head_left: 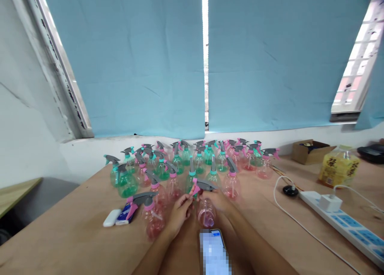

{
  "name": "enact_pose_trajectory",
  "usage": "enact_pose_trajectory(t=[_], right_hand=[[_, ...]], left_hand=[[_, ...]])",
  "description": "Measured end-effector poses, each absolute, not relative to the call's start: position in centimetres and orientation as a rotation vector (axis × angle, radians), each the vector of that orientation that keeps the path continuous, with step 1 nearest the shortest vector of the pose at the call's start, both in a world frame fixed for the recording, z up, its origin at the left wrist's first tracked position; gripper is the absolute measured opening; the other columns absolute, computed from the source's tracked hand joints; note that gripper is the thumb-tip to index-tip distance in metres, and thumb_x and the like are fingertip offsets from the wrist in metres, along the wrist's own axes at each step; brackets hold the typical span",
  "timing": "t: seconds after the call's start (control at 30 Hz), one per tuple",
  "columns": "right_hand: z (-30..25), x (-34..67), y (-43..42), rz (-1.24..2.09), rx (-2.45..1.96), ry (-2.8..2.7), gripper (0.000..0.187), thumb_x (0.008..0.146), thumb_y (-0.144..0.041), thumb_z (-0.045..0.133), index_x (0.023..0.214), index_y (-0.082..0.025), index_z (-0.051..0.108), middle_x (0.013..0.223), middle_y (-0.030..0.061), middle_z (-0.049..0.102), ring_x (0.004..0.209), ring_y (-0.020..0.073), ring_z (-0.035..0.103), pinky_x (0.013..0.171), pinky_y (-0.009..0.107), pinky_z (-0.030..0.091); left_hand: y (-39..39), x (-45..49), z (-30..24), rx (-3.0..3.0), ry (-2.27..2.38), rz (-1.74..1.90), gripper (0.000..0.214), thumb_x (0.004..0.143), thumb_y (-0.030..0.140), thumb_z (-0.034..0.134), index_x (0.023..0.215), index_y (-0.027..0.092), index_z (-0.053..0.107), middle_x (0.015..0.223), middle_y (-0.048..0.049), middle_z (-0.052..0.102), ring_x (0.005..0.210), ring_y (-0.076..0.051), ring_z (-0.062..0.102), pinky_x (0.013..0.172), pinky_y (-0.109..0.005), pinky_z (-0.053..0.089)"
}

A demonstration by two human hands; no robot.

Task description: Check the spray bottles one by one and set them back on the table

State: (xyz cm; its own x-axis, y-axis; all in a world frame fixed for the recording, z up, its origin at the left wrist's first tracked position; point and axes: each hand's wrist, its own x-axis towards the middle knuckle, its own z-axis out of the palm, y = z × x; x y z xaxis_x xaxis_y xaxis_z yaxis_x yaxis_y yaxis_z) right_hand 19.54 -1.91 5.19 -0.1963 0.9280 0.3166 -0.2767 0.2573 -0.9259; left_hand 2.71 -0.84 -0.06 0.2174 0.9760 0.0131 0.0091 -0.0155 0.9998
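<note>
A pink spray bottle [207, 215] with a grey and pink spray head [205, 185] is between my hands, tilted a little. My right hand [216, 199] is closed around its neck, just under the grey top. The fingertips of my left hand [181, 209] pinch the pink part at the front of the spray head. Another pink spray bottle [154, 223] stands left of my left hand. Just beyond my hands are a green bottle [191, 179] and a pink bottle [231, 185]. A phone [213, 249] with a blurred screen lies below the held bottle.
Many green and pink spray bottles [163, 169] stand in rows toward the wall. At left lie a white case [112, 217] and a blue packet [123, 215]. A power strip [345, 223], cables, a yellow-labelled jug [339, 167] and a cardboard box [310, 151] are on the right.
</note>
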Motion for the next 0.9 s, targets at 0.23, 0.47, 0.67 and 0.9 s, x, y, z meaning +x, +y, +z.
enact_pose_trajectory(t=[0.23, 0.47, 0.67, 0.9], right_hand=[[5.29, 19.57, -1.78, 1.316, -0.598, -1.331, 0.024, 0.063, -0.021, 0.060, 0.082, -0.017, 0.074, 0.063, 0.0010, 0.066, 0.064, 0.0175, 0.062, 0.062, 0.028, 0.046], [5.21, 19.70, -1.88, 1.326, -0.612, -1.330, 0.026, 0.061, -0.018, 0.058, 0.081, -0.019, 0.075, 0.065, 0.0014, 0.068, 0.065, 0.0187, 0.062, 0.062, 0.029, 0.047], [5.61, 19.69, -2.16, 1.300, -0.635, -1.309, 0.017, 0.060, -0.019, 0.058, 0.068, -0.018, 0.072, 0.057, 0.0004, 0.064, 0.059, 0.0171, 0.059, 0.059, 0.028, 0.045], [5.24, 20.33, -1.79, 1.257, -0.646, -1.328, 0.018, 0.062, -0.018, 0.059, 0.073, -0.018, 0.073, 0.065, 0.0012, 0.066, 0.063, 0.0162, 0.060, 0.064, 0.027, 0.044]], left_hand=[[-1.16, 2.75, 0.32, 1.368, 1.013, 1.006, 0.045, 0.074, 0.061, 0.066, 0.084, 0.017, 0.060, 0.066, 0.0041, 0.057, 0.046, -0.006, 0.041, 0.044, -0.019, 0.021], [-0.95, 2.41, 0.23, 1.382, 0.994, 0.964, 0.040, 0.077, 0.058, 0.062, 0.083, 0.019, 0.055, 0.068, 0.0049, 0.057, 0.045, -0.006, 0.043, 0.044, -0.019, 0.022], [-1.01, 2.32, 0.17, 1.405, 0.997, 0.945, 0.040, 0.077, 0.057, 0.061, 0.079, 0.018, 0.054, 0.067, 0.0045, 0.057, 0.047, -0.006, 0.044, 0.045, -0.019, 0.023], [-1.05, 2.39, 0.21, 1.424, 1.004, 0.940, 0.040, 0.078, 0.058, 0.061, 0.078, 0.018, 0.054, 0.066, 0.0048, 0.056, 0.046, -0.006, 0.043, 0.045, -0.020, 0.022]])
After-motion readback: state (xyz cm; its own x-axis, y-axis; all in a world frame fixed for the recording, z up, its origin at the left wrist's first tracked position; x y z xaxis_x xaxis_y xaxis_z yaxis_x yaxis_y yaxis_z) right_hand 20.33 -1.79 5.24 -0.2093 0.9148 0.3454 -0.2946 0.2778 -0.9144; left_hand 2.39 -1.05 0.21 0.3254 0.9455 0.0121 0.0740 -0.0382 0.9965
